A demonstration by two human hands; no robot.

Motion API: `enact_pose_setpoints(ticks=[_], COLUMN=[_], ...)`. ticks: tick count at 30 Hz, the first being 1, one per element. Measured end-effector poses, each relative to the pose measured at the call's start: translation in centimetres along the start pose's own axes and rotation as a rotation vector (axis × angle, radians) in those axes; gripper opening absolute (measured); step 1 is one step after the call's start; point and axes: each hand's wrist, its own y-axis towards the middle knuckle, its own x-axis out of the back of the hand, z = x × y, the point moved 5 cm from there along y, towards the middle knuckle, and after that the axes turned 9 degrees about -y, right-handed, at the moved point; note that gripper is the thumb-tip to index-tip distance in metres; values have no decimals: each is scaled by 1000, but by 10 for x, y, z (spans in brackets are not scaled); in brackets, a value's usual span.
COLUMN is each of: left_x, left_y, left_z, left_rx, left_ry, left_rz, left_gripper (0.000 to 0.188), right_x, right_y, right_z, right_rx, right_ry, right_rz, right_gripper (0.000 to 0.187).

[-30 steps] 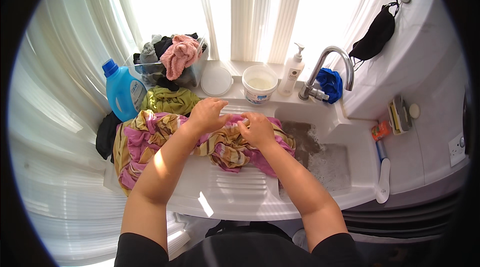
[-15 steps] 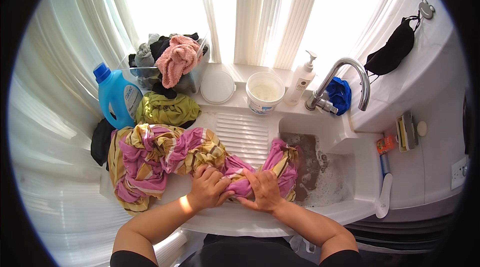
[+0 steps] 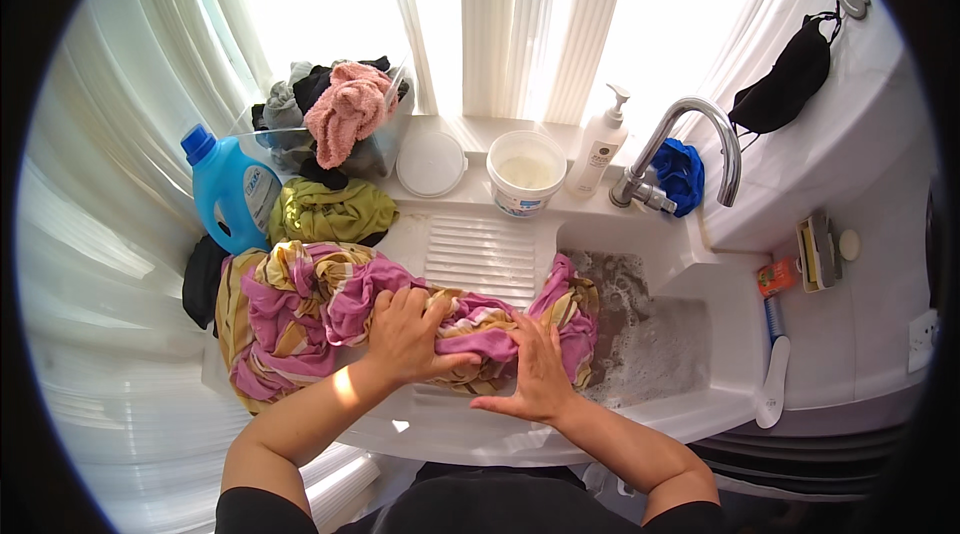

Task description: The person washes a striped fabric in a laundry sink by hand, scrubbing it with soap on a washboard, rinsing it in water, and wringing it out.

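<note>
A long pink, yellow and brown striped cloth (image 3: 290,324), bunched and twisted, stretches from the left of the counter over the ribbed washboard (image 3: 480,259) to the sink. Its right end hangs into cloudy, sudsy water (image 3: 655,339). My left hand (image 3: 405,336) lies over the middle of the cloth, fingers curled round its far side and thumb pointing right. Beside it, my right hand (image 3: 537,374) touches the cloth near the sink's edge with its fingertips, its thumb spread wide toward me. The fabric under both palms is partly hidden.
Behind stand a blue detergent bottle (image 3: 232,194), a green cloth (image 3: 330,211), a clear bin (image 3: 390,139) of laundry, a white lid (image 3: 432,166), a white tub (image 3: 525,174) and a pump bottle (image 3: 600,149). The chrome faucet (image 3: 690,114) arches over the sink; a brush (image 3: 773,379) lies right.
My left hand has shifted a little farther over the cloth. My right hand has loosened, its thumb coming away from the fabric. The cloth between them looks less tightly bunched.
</note>
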Motion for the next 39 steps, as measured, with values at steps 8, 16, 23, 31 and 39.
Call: enact_pose_setpoints(ticks=[8, 16, 23, 31, 39], left_x=[-73, -31, -49, -92, -23], left_y=[68, 13, -33, 76, -45], left_z=[67, 7, -8, 56, -15], left_rx=[634, 92, -4, 571, -43], left_ry=[-221, -337, -247, -194, -243], left_rz=[181, 171, -109, 469, 90], left_gripper=[57, 51, 28, 80, 69], right_x=[-45, -3, -47, -61, -25], right_y=[114, 60, 32, 123, -2], right_z=[-65, -28, -3, -91, 21], right_rx=[-110, 104, 306, -188, 74], right_ry=[185, 238, -2, -3, -179], right_rz=[208, 102, -258, 59, -187], right_gripper=[72, 73, 28, 30, 56])
